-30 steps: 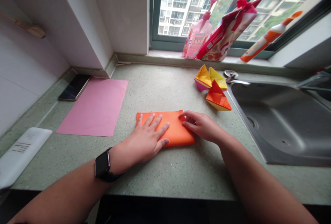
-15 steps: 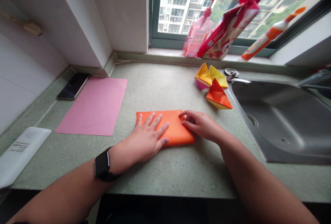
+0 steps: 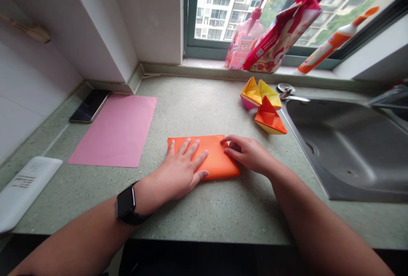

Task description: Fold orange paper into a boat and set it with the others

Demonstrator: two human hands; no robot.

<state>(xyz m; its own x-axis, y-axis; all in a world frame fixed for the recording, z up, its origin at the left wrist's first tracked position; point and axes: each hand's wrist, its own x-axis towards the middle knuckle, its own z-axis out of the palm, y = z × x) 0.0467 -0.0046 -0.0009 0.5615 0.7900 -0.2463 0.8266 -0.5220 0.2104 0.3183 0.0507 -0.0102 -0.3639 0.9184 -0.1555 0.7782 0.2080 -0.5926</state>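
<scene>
A folded sheet of orange paper (image 3: 216, 157) lies on the counter in front of me. My left hand (image 3: 181, 167) rests flat on its left part, fingers spread and palm down. At the paper's upper right edge, my right hand (image 3: 245, 152) has its index finger and thumb closed on the corner area, the other fingers curled behind. The part of the paper beneath both hands is hidden.
Folded paper boats in red (image 3: 270, 116) and yellow (image 3: 251, 93) stand near the sink (image 3: 318, 174). A pink sheet (image 3: 117, 133) and a phone (image 3: 91, 106) lie at left, with a white device (image 3: 30, 191) nearer. Bottles and a red packet (image 3: 280, 38) line the windowsill.
</scene>
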